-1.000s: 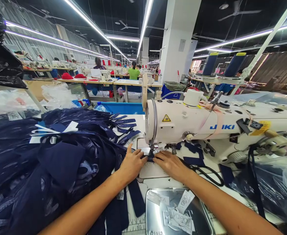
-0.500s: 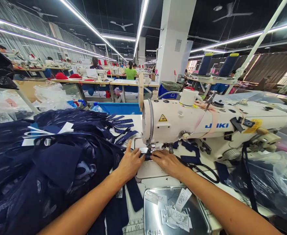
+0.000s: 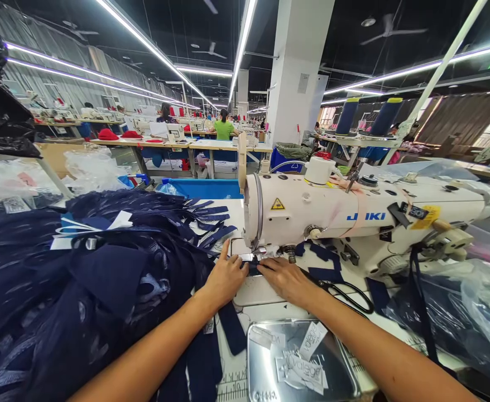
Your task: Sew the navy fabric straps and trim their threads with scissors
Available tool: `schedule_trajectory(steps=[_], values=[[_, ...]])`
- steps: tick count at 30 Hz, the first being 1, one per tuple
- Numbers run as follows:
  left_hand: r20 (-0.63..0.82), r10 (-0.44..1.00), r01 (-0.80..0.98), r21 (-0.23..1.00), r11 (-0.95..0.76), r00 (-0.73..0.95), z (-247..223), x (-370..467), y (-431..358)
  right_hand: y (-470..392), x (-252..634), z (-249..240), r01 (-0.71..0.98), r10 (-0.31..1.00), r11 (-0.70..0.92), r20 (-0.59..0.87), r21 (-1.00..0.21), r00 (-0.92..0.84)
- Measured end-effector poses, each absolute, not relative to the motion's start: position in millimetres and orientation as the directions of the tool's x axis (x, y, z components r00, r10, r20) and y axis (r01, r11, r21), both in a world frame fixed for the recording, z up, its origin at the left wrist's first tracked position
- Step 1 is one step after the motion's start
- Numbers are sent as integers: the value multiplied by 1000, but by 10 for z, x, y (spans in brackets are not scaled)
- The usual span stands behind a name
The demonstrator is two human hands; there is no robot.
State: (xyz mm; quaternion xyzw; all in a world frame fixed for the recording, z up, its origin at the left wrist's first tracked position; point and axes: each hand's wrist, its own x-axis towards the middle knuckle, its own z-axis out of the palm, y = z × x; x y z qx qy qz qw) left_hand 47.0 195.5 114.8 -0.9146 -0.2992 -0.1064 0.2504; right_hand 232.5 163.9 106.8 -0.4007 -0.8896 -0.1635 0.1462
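A small navy fabric piece (image 3: 253, 269) lies under the needle area of a white JUKI sewing machine (image 3: 332, 201). My left hand (image 3: 224, 281) presses its fingertips on the piece's left side, with one finger stretched up and away. On the other side my right hand (image 3: 286, 279) has its fingers together on the fabric, close to the presser foot. Its exact grip is partly hidden by the hand itself. Left of my left arm spreads a large heap of navy garments (image 3: 102, 279) with straps and lace.
Black-handled scissors (image 3: 354, 298) lie right of my right hand. A metal tray (image 3: 262, 368) with several valege labels (image 3: 306, 371) sits in front. Plastic-bagged navy cloth (image 3: 446, 312) is at the right. A person in green (image 3: 223, 128) sits farther back.
The camera view has shifted slightly. Both hands stay at the needle area on the navy fabric, with hardly any movement relative to the machine.
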Motion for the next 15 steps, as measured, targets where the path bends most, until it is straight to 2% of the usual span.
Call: schedule_trajectory(steps=[6, 15], values=[[309, 498, 586, -449, -675, 810, 1157, 480, 1985, 1617, 2322, 1052, 781, 678, 620, 454, 69, -578], [204, 565, 592, -432, -680, 799, 1225, 518, 2015, 1630, 2338, 1073, 836, 784, 549, 349, -4, -514]])
